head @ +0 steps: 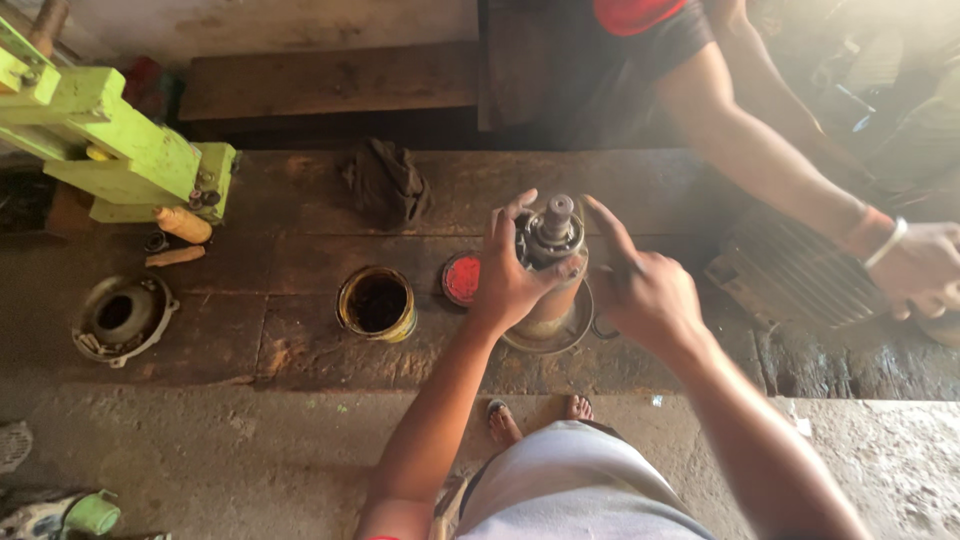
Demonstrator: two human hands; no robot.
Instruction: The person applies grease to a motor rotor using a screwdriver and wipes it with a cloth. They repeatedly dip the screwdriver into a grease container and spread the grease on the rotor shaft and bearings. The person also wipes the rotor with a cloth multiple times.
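An upright cylindrical motor part with a steel shaft and bearing on top stands on a round base on the dark workbench. My left hand wraps around its upper end, fingers on the bearing. On the right side of the part, my right hand touches the top rim with its index finger stretched out.
An open tin of dark grease and a red lid sit left of the part. A dark rag, a green press and a round metal end cover lie farther left. Another person's hand rests on a finned motor housing at right.
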